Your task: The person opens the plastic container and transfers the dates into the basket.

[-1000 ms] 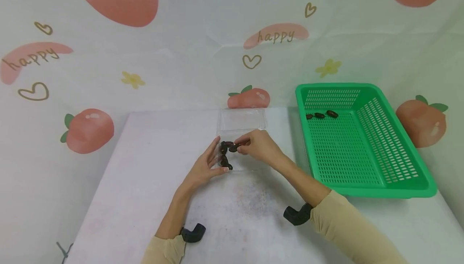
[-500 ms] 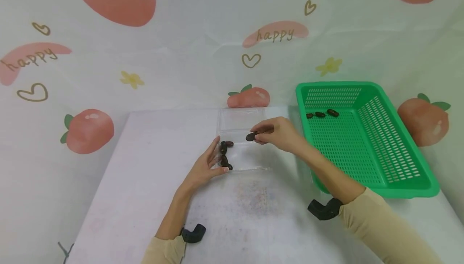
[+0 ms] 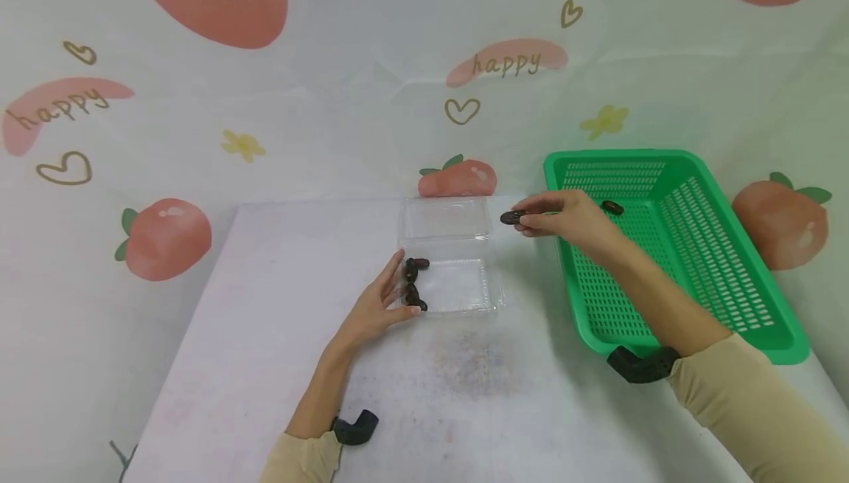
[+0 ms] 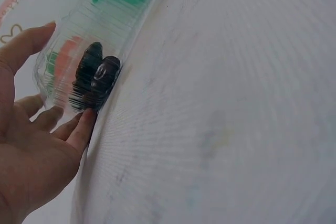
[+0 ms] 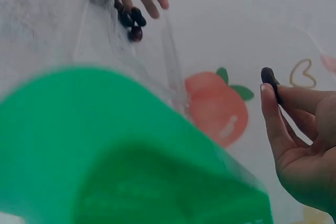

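In the head view a clear plastic box [image 3: 458, 284] lies with its lid [image 3: 446, 219] laid back behind it. Several dark dates [image 3: 412, 270] sit along its left side. The left hand [image 3: 371, 312] rests against that side, fingers spread and thumb at the front corner; the left wrist view shows its fingers [image 4: 80, 132] touching the clear wall beside the dates [image 4: 105, 74]. Between thumb and fingers the right hand [image 3: 573, 223] pinches one dark date [image 3: 512, 217], held in the air between box and basket; the right wrist view shows this date [image 5: 270, 80] too.
A green basket [image 3: 584, 313] stands on the right of the white table [image 3: 298, 262], with a date [image 3: 612, 207] visible near its back; the right arm passes over its left rim. Behind the table hangs a fruit-patterned cloth [image 3: 345, 122].
The right hand has lifted the date away from the others in the box and carried it right and back, to the basket's left rim. The left hand has stayed in place.
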The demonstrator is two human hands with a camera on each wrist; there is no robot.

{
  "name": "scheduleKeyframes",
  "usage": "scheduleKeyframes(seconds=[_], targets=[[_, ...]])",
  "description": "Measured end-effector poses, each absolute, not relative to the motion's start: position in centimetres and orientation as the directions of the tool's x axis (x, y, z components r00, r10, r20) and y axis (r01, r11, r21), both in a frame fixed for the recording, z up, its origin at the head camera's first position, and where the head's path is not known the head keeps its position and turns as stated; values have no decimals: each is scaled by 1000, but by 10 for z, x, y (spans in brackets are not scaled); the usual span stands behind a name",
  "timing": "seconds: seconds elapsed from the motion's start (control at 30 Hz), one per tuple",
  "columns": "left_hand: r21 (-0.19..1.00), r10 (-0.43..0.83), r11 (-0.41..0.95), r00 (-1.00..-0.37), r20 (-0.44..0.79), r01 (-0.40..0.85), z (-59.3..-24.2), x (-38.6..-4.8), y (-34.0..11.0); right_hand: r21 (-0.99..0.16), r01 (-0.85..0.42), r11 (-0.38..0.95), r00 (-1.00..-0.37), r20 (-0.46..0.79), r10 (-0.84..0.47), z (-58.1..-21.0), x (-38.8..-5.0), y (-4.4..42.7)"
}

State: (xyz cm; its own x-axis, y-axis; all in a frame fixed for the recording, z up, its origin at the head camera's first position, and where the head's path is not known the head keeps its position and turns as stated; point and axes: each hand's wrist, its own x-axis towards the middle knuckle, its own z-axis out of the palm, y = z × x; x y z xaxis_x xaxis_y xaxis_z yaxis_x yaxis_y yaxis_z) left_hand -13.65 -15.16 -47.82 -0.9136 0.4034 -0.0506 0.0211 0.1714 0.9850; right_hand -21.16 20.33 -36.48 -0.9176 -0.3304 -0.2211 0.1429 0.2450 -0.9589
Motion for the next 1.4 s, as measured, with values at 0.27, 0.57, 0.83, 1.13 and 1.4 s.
scheduleKeyframes(seconds=[0.27,0.57,0.83,1.13,1.4], targets=[[983,395,183,-917,-57,17,-484,-140,-152,-955,100,279,-945,-179,-272,-360,-217,239],[979,384,204,-921,-63,18,-484,-137,-152,-967,80,242,-958,-141,-249,-375,-226,269],[979,388,201,-920,-56,26,-485,-138,-151,-966,149,209,-956,-195,-221,-392,-240,292],[976,394,216,-917,-66,22,-483,-137,-150,-946,178,270,-946,-240,-218,-420,-250,311],[980,396,200,-917,-57,25,-485,-139,-150,-932,164,324,-937,-250,-244,-436,-253,323]])
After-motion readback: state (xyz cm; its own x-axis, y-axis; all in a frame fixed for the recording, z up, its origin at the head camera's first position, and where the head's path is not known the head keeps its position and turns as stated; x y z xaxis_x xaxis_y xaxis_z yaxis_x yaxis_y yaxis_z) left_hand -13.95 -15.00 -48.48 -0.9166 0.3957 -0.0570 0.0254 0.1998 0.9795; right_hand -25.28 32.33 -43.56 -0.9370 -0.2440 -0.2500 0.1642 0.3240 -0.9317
